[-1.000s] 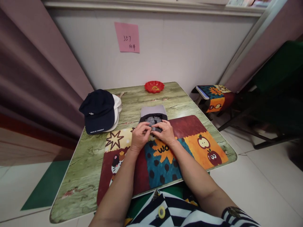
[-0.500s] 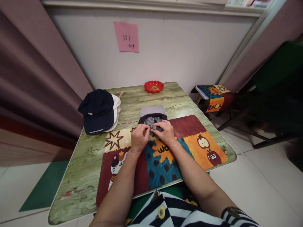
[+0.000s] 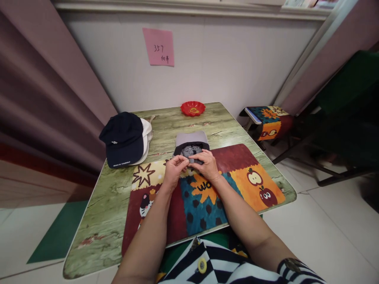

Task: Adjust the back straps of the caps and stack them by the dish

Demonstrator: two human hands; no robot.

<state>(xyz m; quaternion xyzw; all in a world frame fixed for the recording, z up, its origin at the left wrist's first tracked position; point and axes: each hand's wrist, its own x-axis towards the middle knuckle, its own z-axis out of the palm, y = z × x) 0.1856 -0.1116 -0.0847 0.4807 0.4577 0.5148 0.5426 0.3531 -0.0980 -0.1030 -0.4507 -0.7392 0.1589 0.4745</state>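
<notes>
Cap [image 3: 192, 145] points its brim [image 3: 192, 137] toward the wall [image 3: 237, 59], long axis running near to far; left hand [image 3: 174, 169] and right hand [image 3: 209, 165] (fingertips nearly together) pinch its near edge.

Cap brim [image 3: 192, 137] grey, band [image 3: 178, 149] black; mat [image 3: 207, 223] maroon-teal-orange patchwork; dish [image 3: 192, 109] red.

- Green table [image 3: 94, 209] is carrying a patterned mat [image 3: 204, 215]
- Grey cap [image 3: 192, 137] is lying at the mat's far edge
- Navy cap [image 3: 122, 136] is overlapping white cap [image 3: 147, 136], left
- Red dish [image 3: 193, 109] is sitting behind
</notes>
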